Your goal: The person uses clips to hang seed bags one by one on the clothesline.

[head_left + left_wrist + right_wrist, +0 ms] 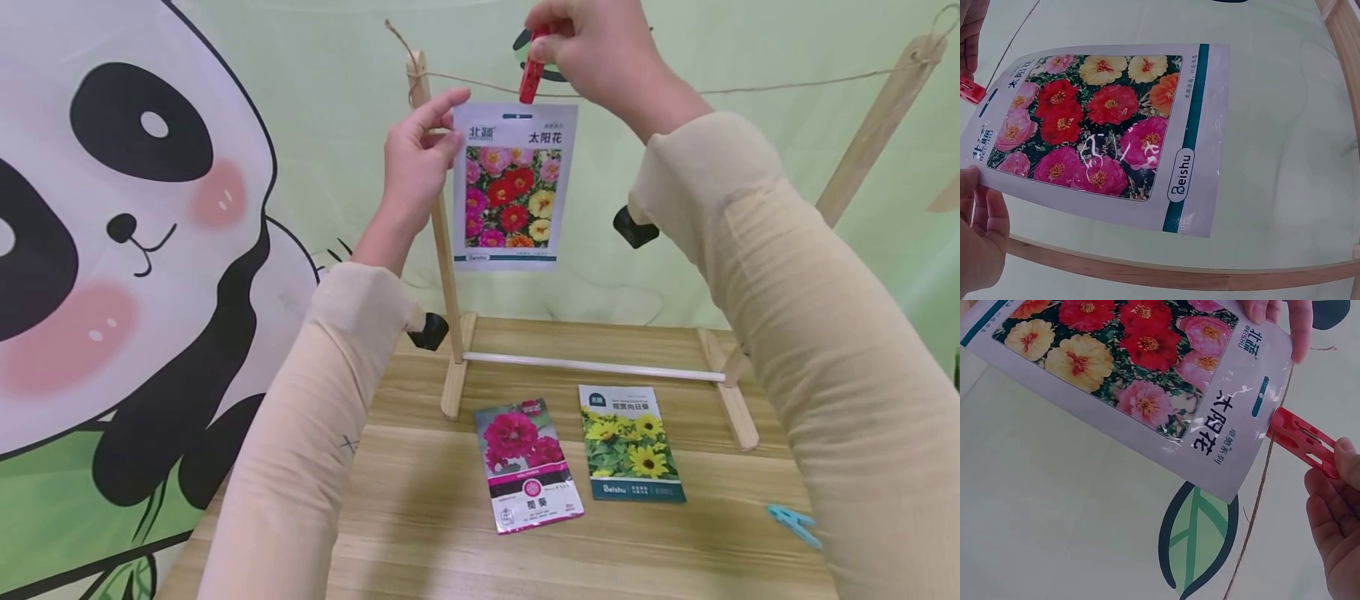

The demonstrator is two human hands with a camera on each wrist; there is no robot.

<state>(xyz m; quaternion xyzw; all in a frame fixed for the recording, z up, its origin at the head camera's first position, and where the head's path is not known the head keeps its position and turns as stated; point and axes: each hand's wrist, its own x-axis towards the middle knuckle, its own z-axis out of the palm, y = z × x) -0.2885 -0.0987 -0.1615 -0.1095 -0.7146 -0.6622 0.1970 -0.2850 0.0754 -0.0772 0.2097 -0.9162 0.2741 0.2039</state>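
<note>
A white seed packet (516, 187) with red, pink and yellow flowers hangs upright at the twine (750, 86). My left hand (420, 158) pinches its upper left corner between thumb and fingers. My right hand (600, 50) grips a red clothespin (532, 73) by its handle end. In the right wrist view the clothespin (1302, 442) has its tip right at the packet's top edge, where the twine (1262, 481) runs along. The left wrist view shows the packet (1104, 131) bowed slightly, its corner under my left thumb (967, 181).
Wooden posts (442, 250) joined by a white rod (592, 367) carry the twine. On the wooden table (420, 533) lie a hollyhock seed packet (528, 467), a sunflower seed packet (632, 444) and a blue clothespin (793, 523). A panda-printed backdrop (322, 167) stands behind.
</note>
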